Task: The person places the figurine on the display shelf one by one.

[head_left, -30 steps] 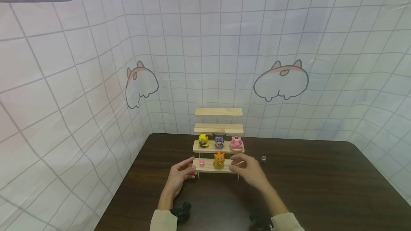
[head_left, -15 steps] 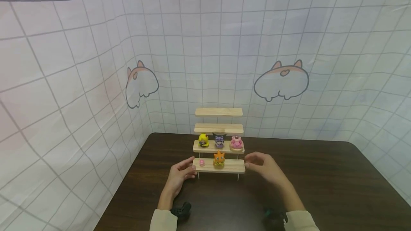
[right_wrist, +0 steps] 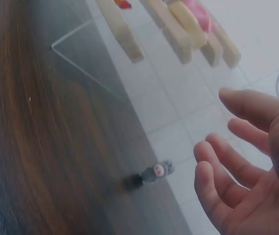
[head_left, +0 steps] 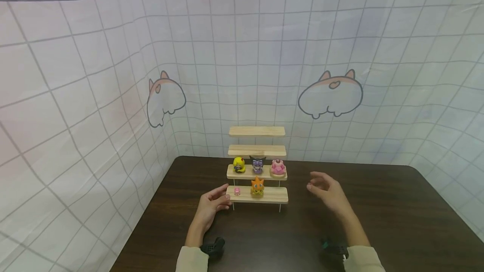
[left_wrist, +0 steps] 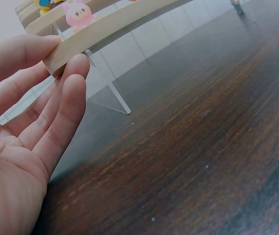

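Observation:
My left hand (head_left: pixel 209 210) grips the left end of the lowest board of a tiered wooden display stand (head_left: pixel 274 195), thumb on the board and fingers beneath. On that board sit a tiny pink figurine (left_wrist: pixel 78 15) and an orange spiky-headed figurine (head_left: pixel 257 188). My right hand (head_left: pixel 332 194) is apart from the stand, to its right, fingers loosely bent with nothing between them. In the right wrist view a small grey figurine (right_wrist: pixel 158 171) stands on the table near the fingertips; from the head view it is hidden by the hand.
The board above bears a yellow-haired figurine (head_left: pixel 239 165), a purple and black one (head_left: pixel 257 165) and a pink one (head_left: pixel 277 168) on a round base. Two bare boards rise behind. Clear legs (left_wrist: pixel 114 93) support the stand on the dark wooden table (head_left: pixel 378 213). A patterned curtain (head_left: pixel 264 53) hangs behind.
My right hand has left the right end of the lowest board and moved right over the table, towards the small grey figurine. The left hand keeps its place on the stand.

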Demonstrator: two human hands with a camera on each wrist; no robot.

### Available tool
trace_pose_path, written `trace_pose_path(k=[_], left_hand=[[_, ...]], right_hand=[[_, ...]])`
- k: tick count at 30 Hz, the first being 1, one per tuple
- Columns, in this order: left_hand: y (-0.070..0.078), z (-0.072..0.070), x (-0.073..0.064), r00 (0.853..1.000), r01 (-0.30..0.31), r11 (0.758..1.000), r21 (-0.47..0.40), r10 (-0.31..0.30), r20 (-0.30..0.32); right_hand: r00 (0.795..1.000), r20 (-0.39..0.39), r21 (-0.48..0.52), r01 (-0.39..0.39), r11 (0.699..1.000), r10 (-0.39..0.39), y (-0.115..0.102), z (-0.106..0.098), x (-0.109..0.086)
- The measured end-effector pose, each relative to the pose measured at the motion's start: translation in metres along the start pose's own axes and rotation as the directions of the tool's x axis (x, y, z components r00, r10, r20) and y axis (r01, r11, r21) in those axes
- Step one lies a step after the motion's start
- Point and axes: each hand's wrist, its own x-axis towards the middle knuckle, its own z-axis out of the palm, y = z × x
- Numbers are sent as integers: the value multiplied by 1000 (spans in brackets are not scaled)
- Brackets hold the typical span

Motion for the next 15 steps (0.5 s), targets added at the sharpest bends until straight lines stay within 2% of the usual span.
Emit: trace_pose_path(k=[8,15], left_hand=[[-1,-1,0,1000,6,1000,4,-6,-1],[-1,-1,0,1000,7,1000,0,-7,1]], right_hand=[[995,-8,-13,-101,995,101,9,-2,-2],[989,11,-14,-144,989,145,20,0,-2]])
